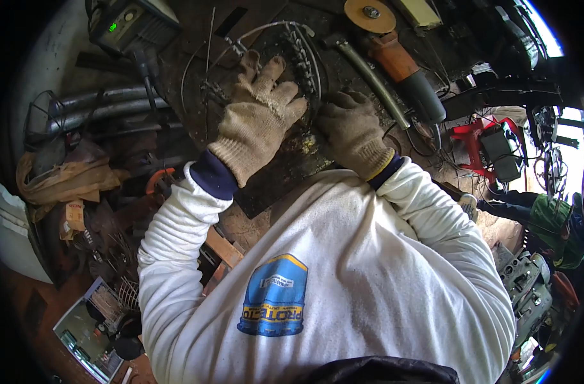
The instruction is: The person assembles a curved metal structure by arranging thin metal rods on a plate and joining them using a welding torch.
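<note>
A round metal frame of bent rods point(266, 27) with a length of chain point(303, 61) along its right part lies on the dark workbench point(260, 197). My left hand point(260, 115), in a tan knit work glove, is open over the near part of this frame. Its fingers are spread and reach toward the rods; its palm is hidden. Just right of the chain, my right hand point(353, 128) in a matching, darker-stained glove rests low with its fingers curled together. Its fingertips are in shadow, and whatever they close on cannot be made out.
Right of the frame lie a metal tube point(372, 83) and an orange angle grinder point(394, 59) with a tan disc. A machine with a green display point(133, 25) stands far left. Brown cloth point(71, 176) and pipes point(106, 105) lie left. Another person point(551, 221) is at the right.
</note>
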A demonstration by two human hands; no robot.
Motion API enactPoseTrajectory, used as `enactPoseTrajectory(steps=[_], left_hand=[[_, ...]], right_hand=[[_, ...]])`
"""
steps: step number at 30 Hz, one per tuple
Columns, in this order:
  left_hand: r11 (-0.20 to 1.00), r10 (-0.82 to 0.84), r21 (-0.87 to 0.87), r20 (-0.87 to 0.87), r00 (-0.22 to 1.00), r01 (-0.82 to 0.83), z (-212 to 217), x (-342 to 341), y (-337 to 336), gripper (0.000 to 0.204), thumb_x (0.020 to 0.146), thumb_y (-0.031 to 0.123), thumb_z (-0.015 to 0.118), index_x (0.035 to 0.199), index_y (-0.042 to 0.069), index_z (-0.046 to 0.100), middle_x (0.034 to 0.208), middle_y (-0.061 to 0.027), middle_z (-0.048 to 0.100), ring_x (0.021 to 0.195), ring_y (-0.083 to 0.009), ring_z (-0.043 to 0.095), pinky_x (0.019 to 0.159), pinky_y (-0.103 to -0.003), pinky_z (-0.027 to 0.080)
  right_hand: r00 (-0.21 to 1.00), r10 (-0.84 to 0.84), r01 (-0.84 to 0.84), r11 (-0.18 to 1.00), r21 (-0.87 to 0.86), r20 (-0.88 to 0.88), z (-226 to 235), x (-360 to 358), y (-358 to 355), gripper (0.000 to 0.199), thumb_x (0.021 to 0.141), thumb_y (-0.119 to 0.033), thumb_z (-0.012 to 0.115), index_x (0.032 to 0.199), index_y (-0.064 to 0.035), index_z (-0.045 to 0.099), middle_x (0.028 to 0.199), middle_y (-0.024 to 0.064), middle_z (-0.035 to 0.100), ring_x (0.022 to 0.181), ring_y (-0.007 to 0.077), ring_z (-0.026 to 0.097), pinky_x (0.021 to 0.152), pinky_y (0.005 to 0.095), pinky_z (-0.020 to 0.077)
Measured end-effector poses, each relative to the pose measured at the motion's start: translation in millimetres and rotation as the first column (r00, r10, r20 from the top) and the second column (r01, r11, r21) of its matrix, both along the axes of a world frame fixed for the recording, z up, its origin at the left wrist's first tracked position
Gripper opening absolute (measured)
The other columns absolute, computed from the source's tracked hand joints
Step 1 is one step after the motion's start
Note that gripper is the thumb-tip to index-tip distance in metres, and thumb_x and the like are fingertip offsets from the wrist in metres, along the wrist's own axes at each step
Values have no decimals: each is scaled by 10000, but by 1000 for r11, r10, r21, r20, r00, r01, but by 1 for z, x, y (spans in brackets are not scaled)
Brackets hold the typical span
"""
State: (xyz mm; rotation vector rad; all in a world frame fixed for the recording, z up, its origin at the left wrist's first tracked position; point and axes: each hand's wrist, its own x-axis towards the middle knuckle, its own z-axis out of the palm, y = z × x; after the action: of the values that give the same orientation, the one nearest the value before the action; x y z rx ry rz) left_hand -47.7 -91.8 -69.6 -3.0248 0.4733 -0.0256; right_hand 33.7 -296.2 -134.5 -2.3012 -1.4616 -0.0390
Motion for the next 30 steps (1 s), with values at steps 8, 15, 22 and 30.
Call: enactPoseTrajectory(steps=[8, 15, 22, 30], left_hand=[[998, -47, 37, -4, 999, 47, -2, 5, 1, 480, 783, 301, 813, 1242, 205, 712, 1359, -52, 581, 1458, -361, 387, 1252, -653, 214], [1000, -18, -25, 14, 1000, 18, -6, -3, 2, 485, 783, 255, 805, 1261, 223, 726, 1371, -33, 604, 1486, -380, 370, 1244, -651, 220], [998, 50, 41, -58, 997, -47, 5, -1, -10, 484, 787, 271, 805, 1262, 238, 719, 1419, -14, 592, 1529, -357, 322, 1264, -637, 201], [998, 24, 59, -29, 999, -22, 3, 1, -11, 497, 738, 261, 845, 1224, 221, 751, 1358, -26, 653, 1512, -368, 349, 1242, -625, 255]], right_hand=[[994, -107, 103, 986, -130, -22, 3, -21, -4, 240, 837, -228, 700, 1027, -114, 791, 1214, 74, 683, 1277, 279, 545, 1155, 492, 386], [982, -176, 166, 977, -137, -64, -16, -16, 1, 243, 811, -248, 724, 997, -100, 775, 1106, 62, 704, 1181, 292, 623, 1077, 455, 471], [973, -220, 207, 967, -145, -76, -23, -13, 8, 235, 828, -245, 700, 1020, -136, 780, 1076, 57, 719, 1149, 290, 652, 1066, 468, 493], [974, -187, 162, 970, -182, -131, -12, -6, -9, 314, 841, -262, 720, 1146, -223, 783, 1189, 47, 715, 1219, 291, 622, 1145, 492, 408]])
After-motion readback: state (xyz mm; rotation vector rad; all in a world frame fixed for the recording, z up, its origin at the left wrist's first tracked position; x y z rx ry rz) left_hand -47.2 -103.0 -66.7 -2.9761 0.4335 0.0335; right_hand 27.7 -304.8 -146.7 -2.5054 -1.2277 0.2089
